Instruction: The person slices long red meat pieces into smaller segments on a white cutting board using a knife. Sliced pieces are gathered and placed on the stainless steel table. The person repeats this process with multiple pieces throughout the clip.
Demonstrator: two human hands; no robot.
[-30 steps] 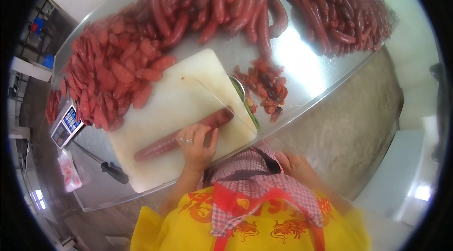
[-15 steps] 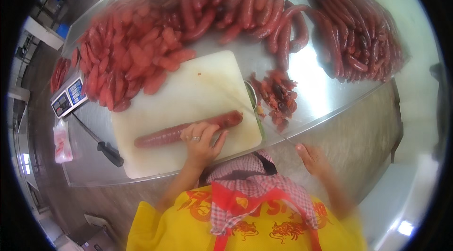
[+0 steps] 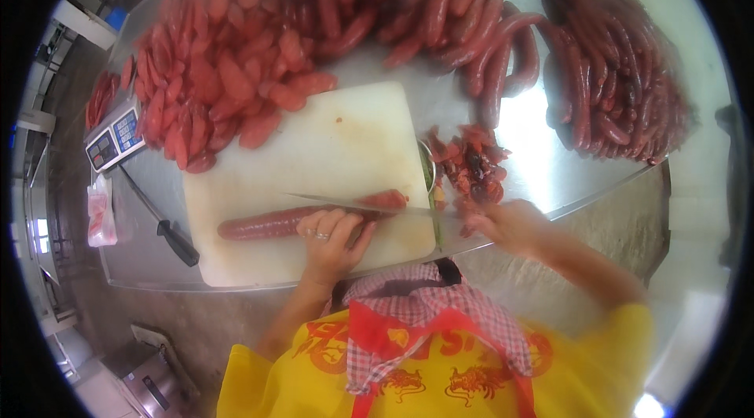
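Note:
A long dark-red sausage lies across the near part of the white cutting board. My left hand is closed over it from the near side, a ring on one finger, and presses it to the board. In my right hand is a knife, its handle hidden by my fingers. The long blade points left and lies over the sausage's right part, just beyond my left fingers. Whether the edge touches the sausage, I cannot tell.
Sliced pieces heap at the far left; whole sausages lie behind the board, with another pile at right. Scraps sit right of the board. A scale and a black-handled second knife lie at left.
My right hand has brought the knife left and away from me, from off the table's near edge to over the sausage. My left hand still holds the sausage.

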